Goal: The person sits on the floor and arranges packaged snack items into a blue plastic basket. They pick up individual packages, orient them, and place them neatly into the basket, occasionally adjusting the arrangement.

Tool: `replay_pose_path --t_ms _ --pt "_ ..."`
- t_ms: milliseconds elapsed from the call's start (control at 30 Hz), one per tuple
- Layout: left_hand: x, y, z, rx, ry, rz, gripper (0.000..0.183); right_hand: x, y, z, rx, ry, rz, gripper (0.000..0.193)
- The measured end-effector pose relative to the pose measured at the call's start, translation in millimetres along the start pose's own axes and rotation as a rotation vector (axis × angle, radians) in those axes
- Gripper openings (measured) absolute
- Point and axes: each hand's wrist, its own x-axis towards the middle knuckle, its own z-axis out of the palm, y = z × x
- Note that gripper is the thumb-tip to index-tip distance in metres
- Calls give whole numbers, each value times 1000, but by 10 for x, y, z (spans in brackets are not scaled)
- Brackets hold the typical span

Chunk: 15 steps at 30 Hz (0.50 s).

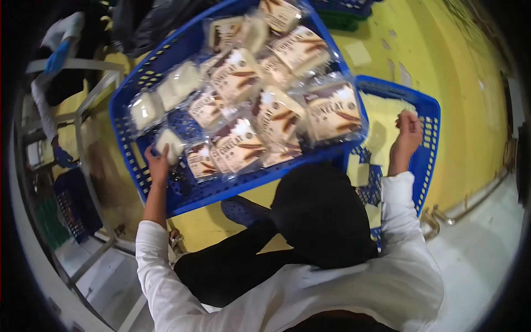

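Note:
A large blue plastic crate lies tilted in front of me, with several clear packets of flat, pale bread printed in cream and brown. Toward its left side are plain white packets. My left hand reaches over the crate's near left corner, its fingers closed at the edge of a small white packet. On the right, my right hand is over a second blue crate, fingers pinched together near pale items at its far end. Whatever that pinch holds, if anything, is too small to make out.
My bent leg and dark clog are close under the large crate. At left stands a metal frame, with a co-worker's blue-gloved hand beyond it. A pipe runs along the right side. The yellow floor has worn patches.

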Motion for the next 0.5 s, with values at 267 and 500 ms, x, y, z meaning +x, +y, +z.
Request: replay_pose_path --t_ms 267,500 --pt "-423 264 -422 84 -61 471 56 -199 -1772 1456 60 -897 -311 19" --pt "-1790 1480 -759 86 -379 973 51 -382 -1558 1715 -226 -917 -405 22"
